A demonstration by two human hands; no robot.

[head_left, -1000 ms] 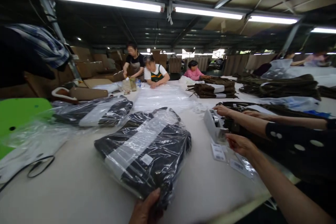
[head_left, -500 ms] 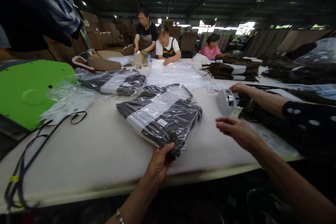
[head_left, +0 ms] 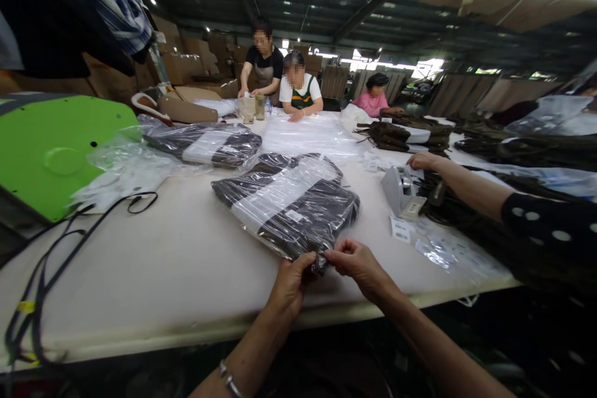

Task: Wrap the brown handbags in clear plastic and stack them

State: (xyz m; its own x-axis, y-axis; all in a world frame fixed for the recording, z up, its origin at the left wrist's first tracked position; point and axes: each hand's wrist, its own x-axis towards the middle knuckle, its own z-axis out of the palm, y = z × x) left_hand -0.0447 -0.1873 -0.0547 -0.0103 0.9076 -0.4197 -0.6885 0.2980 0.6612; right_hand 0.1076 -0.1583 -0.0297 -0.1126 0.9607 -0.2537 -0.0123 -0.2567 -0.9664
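Observation:
A dark folded garment (head_left: pixel 305 196) with a white band lies in a clear plastic bag (head_left: pixel 295 216) on the table in front of me. My left hand (head_left: pixel 289 286) is closed around the bag's near corner, thumb on top. Beside that thumb, my right hand (head_left: pixel 357 264) pinches at the same gathered corner; whether a bit of tape is between its fingertips is too small to tell. To the right stands a grey tape dispenser (head_left: pixel 400 189), apart from both hands, with a sheet of printed labels (head_left: pixel 400 229) near it.
Another bagged garment (head_left: pixel 219 144) lies beyond, near a green machine panel (head_left: pixel 56 155). Black cords (head_left: pixel 51 280) trail over the left table edge. A co-worker's hand (head_left: pixel 422 160) is behind the dispenser, by dark garments (head_left: pixel 466 199). Clear bags (head_left: pixel 312 134) lie farther back, before other people.
My right hand has moved left from beside the tape dispenser to the bag's near corner. My left hand keeps its hold there. The label sheet beside the dispenser has come into sight.

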